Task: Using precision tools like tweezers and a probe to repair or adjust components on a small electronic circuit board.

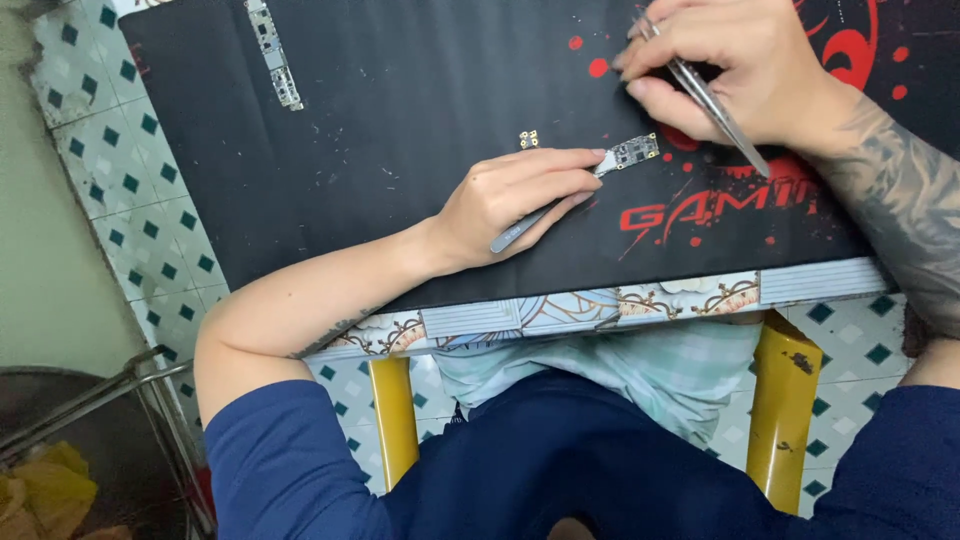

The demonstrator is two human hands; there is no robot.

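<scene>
Head view: left hand [510, 195] closed on tweezers [530, 227], tips pinning a small board [634, 153] flat to the black mat [400, 120] at table centre, steadying it. Right hand [725, 65], at 1 o'clock from the board, grips second tweezers [720, 105], angled down beside it. Tiny chip [528, 139] at 9 o'clock; long board [273, 52] at 10 o'clock, set aside.

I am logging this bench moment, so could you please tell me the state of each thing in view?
Left hand: closed on tweezers, resting on the mat.
Left tweezers: tips pinning the small circuit board.
Small circuit board: flat on the mat, held at one end.
Right hand: closed on a second pair of tweezers.
Right tweezers: held slanted above the mat.
Tiny gold part: loose, untouched.
Long circuit board: flat, untouched.
Black mat: spread flat on the table.
</scene>
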